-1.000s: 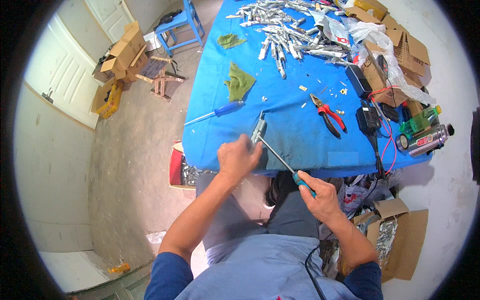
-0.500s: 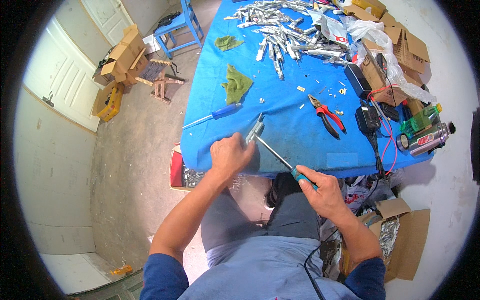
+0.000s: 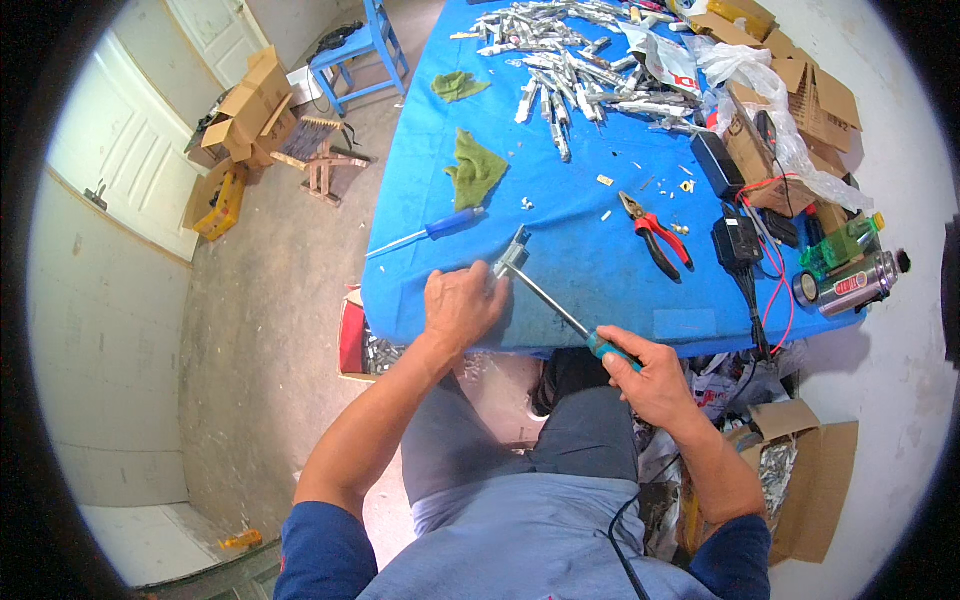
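Observation:
My left hand (image 3: 464,304) is closed around the lower end of a small silver-grey metal piece (image 3: 513,252) near the front of the blue-covered table (image 3: 600,290). What exactly the piece is I cannot make out. In my right hand (image 3: 650,378) is a screwdriver with a teal handle (image 3: 606,347). Its long shaft slants up to the left, and the tip meets the side of the metal piece. To the right lie red-and-black pliers (image 3: 655,236), jaws pointing away. A second screwdriver with a blue handle (image 3: 450,223) rests left of the metal piece.
Two green cloths (image 3: 474,168) lie beyond the blue screwdriver. A heap of slim silvery pieces (image 3: 570,80) covers the far table. Along the right edge stand a black adapter (image 3: 737,240) with cables, a green bottle (image 3: 842,245) and a steel flask (image 3: 855,283). Open cartons (image 3: 825,480) sit below.
My right hand has shifted slightly right and down, its fingers changing position on the screwdriver handle. The metal piece has turned a little in my left hand.

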Demonstrator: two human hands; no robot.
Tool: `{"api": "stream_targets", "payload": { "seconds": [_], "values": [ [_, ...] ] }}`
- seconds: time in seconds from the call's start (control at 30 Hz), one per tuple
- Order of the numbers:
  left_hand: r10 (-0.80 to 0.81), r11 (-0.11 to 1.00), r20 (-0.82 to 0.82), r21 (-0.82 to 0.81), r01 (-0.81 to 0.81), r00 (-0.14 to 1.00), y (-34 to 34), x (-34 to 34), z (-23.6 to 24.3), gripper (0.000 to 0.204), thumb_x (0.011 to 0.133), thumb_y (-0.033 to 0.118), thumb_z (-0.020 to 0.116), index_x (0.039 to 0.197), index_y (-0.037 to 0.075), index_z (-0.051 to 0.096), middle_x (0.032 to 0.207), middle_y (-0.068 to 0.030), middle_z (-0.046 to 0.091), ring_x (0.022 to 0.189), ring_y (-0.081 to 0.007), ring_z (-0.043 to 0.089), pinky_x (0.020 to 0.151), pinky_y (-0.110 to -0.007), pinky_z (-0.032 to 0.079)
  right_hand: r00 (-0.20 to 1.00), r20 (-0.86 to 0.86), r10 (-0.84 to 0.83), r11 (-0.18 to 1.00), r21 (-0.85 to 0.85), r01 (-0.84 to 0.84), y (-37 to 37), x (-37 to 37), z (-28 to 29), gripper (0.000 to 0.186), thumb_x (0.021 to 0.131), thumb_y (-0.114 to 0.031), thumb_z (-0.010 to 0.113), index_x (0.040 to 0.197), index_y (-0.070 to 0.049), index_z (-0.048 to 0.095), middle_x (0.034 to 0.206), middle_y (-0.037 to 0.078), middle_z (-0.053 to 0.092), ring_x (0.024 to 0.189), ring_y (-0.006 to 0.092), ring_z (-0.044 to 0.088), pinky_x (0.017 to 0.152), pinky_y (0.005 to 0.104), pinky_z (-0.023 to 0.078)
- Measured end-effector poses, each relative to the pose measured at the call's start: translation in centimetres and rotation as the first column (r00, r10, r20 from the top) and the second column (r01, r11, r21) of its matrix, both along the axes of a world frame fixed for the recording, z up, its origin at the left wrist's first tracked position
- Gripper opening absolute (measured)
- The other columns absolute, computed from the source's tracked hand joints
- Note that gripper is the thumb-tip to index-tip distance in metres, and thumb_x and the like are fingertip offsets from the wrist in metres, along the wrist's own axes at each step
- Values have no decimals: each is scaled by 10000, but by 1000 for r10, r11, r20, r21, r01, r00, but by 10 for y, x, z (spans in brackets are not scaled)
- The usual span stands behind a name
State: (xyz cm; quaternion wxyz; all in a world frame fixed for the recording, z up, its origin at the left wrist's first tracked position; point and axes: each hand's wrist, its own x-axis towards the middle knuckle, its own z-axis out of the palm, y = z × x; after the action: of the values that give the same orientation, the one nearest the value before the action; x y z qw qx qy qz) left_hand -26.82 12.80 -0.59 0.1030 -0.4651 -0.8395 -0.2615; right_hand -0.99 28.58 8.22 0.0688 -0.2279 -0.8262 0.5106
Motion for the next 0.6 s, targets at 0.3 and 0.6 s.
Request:
{"api": "stream_targets", "payload": {
  "seconds": [0.3, 0.6],
  "values": [
    [-19, 1000, -36, -1, 19, 999, 0, -1, -3, 306, 887, 325, 660, 726, 76, 581, 644, -155, 652, 616, -370, 633, 638, -485, 423, 997, 63, -35, 835, -546, 64, 5, -7, -5, 408, 1002, -199, 624, 1371, -31, 586, 985, 59, 664, 729, 109, 653, 507, 227, 510],
    [-28, 998, 42, -50, 30, 999, 3, -3, -2, 308, 901, 314, 650, 720, 72, 591, 643, -177, 653, 608, -373, 642, 620, -487, 434, 994, 101, 39, 981, -191, -19, 10, -16, 0, 373, 990, -184, 592, 1341, -60, 624, 835, 96, 685, 658, 138, 639, 568, 306, 527]
  ]
}}
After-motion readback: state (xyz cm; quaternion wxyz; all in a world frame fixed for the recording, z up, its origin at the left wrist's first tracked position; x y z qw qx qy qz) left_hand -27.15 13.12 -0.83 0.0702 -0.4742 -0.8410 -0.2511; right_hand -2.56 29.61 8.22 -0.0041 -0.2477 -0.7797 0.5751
